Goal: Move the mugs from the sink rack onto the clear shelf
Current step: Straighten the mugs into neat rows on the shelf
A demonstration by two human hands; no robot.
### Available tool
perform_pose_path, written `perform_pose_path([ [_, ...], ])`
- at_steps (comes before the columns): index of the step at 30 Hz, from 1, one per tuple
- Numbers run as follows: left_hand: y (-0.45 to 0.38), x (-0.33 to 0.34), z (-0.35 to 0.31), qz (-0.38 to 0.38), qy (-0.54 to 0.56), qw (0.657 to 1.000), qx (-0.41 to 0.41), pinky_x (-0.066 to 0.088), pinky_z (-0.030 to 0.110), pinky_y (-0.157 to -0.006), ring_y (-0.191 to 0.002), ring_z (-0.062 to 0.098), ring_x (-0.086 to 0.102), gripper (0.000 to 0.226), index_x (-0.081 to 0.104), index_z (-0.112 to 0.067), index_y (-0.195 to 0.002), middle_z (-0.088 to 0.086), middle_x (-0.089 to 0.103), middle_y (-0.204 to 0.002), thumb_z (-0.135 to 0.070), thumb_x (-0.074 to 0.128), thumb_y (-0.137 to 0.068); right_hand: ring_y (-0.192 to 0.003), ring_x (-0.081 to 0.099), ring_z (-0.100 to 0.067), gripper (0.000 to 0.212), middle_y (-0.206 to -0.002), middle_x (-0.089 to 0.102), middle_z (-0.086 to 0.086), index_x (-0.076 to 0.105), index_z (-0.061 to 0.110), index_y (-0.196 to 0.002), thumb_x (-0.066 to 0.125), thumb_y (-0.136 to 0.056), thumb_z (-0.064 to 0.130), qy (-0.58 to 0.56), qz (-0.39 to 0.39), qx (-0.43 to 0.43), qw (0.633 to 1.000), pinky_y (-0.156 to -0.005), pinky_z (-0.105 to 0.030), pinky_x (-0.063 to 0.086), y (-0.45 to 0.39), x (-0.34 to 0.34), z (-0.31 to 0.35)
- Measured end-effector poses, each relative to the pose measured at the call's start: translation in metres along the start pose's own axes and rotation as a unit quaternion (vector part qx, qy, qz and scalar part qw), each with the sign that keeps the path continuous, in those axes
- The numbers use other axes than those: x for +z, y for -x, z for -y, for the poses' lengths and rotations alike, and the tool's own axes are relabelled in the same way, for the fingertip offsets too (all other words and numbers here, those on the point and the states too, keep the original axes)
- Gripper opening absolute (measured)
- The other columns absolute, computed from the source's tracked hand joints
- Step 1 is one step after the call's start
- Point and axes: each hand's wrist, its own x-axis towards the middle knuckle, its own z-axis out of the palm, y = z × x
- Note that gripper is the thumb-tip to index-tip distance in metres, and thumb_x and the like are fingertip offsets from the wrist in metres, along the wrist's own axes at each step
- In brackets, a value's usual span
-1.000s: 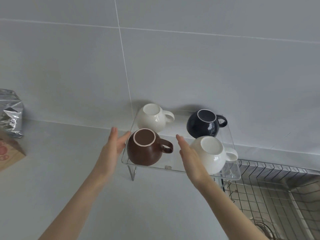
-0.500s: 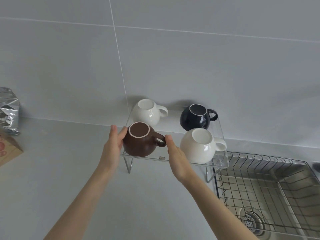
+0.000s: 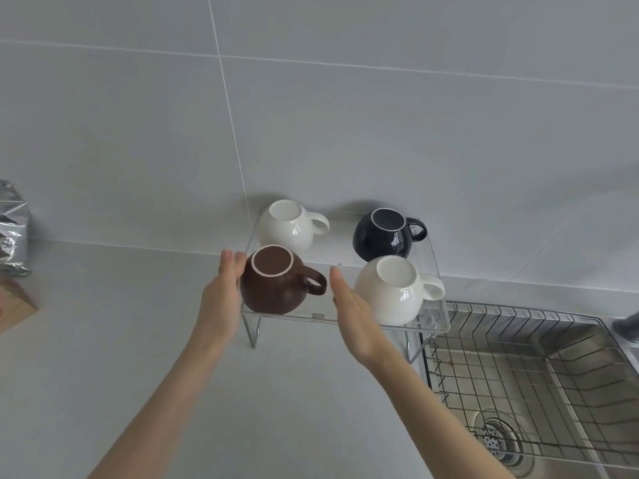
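Several mugs stand upside down on the clear shelf [image 3: 345, 319]: a brown mug [image 3: 276, 285] front left, a white mug [image 3: 394, 292] front right, a second white mug [image 3: 290, 224] back left, a dark navy mug [image 3: 385, 235] back right. My left hand [image 3: 221, 299] lies flat against the brown mug's left side, fingers straight. My right hand [image 3: 352, 316] is held flat just right of the brown mug's handle, a small gap apart, in front of the front white mug. Neither hand grips anything.
The wire sink rack [image 3: 518, 375] sits in the steel sink [image 3: 587, 392] at lower right, with no mugs in view in it. A silver foil bag [image 3: 12, 233] and a cardboard box [image 3: 14, 305] stand at the far left on the grey counter [image 3: 103, 340].
My right hand has drawn back from the brown mug's handle, leaving a gap. My left hand stays against the mug's left side. The view has shifted slightly.
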Motion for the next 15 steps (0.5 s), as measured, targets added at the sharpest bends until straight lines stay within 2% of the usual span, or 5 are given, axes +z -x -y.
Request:
perform_pose_path([
  [3, 0.021, 0.018, -0.018, 0.005, 0.000, 0.997, 0.081, 0.026, -0.002, -0.085, -0.106, -0.019, 0.042, 0.041, 0.051, -0.029, -0.121, -0.025, 0.053, -0.121, -0.040, 0.023, -0.094, -0.137, 0.026, 0.002, 0.055, -0.149, 0.031, 0.016, 0.031, 0.032, -0.140, 0.027, -0.089, 0.051, -0.009, -0.076, -0.083, 0.994, -0.118, -0.028, 0.016, 0.005, -0.032, 0.000],
  [5, 0.035, 0.037, -0.027, 0.066, 0.024, 0.994, 0.084, 0.031, -0.008, -0.074, -0.079, -0.026, 0.050, 0.031, 0.057, -0.031, -0.098, -0.035, 0.064, -0.082, -0.034, 0.026, -0.095, -0.132, 0.034, 0.005, 0.047, -0.142, 0.041, 0.019, 0.042, 0.039, -0.132, 0.024, -0.090, 0.051, -0.032, -0.124, -0.112, 0.985, -0.114, -0.026, 0.020, 0.012, -0.063, -0.002],
  [8, 0.043, 0.070, -0.019, 0.200, 0.025, 0.977, 0.071, 0.020, 0.016, -0.111, -0.117, -0.014, 0.037, 0.043, 0.044, -0.029, -0.127, -0.030, 0.047, -0.121, -0.041, 0.019, -0.094, -0.130, 0.037, 0.003, 0.043, -0.134, 0.045, 0.024, 0.048, 0.051, -0.116, 0.017, -0.088, 0.058, -0.024, -0.179, -0.112, 0.977, -0.112, -0.026, 0.023, 0.023, -0.097, -0.014],
  [12, 0.041, 0.106, -0.005, 0.265, 0.003, 0.964, 0.007, 0.010, 0.030, -0.118, -0.132, 0.000, 0.022, 0.057, 0.032, -0.020, -0.137, -0.015, 0.028, -0.146, -0.048, 0.011, -0.092, -0.135, 0.029, -0.003, 0.052, -0.137, 0.036, 0.020, 0.039, 0.037, -0.134, 0.014, -0.092, 0.055, -0.001, -0.204, -0.050, 0.978, -0.110, -0.024, 0.018, 0.031, -0.111, -0.038],
  [15, 0.036, 0.122, 0.001, 0.234, -0.001, 0.972, -0.022, 0.010, 0.034, -0.119, -0.137, 0.002, 0.019, 0.068, 0.036, -0.022, -0.136, -0.010, 0.026, -0.151, -0.062, 0.017, -0.083, -0.138, 0.026, -0.003, 0.055, -0.141, 0.035, 0.018, 0.036, 0.028, -0.138, 0.016, -0.093, 0.052, -0.014, -0.183, -0.023, 0.983, -0.106, -0.020, 0.017, 0.035, -0.110, -0.048],
])
